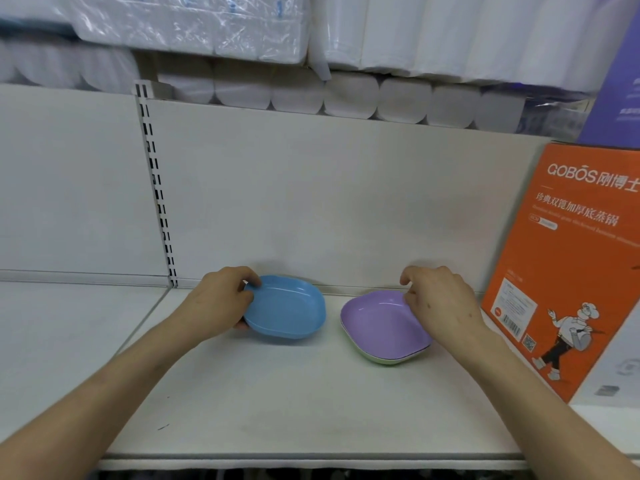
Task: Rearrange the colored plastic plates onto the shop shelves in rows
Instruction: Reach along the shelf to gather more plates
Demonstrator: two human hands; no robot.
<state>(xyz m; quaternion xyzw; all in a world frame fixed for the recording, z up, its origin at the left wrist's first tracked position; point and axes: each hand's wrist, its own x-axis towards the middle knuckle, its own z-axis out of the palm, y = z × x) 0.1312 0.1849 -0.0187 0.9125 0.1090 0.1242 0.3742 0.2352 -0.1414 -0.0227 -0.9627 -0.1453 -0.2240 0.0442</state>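
Shelf (277, 393) is lying under left hand (221, 303) gripping blue plate (291, 310) and right hand (440, 299) pinching purple plate (377, 323), box (571, 254) to its right

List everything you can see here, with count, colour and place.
blue plate: one, blue, shelf centre-left.
purple plate: one, purple, centre-right, top of a stack.
green plate: one, pale green, under the purple plate.
orange box: one, orange, standing at right.
wrapped paper packs: several, white, shelf above.
shelf: one, white, under the plates.
left grip: one, holds the blue plate's left rim.
right grip: one, curled on the purple plate's right rim.
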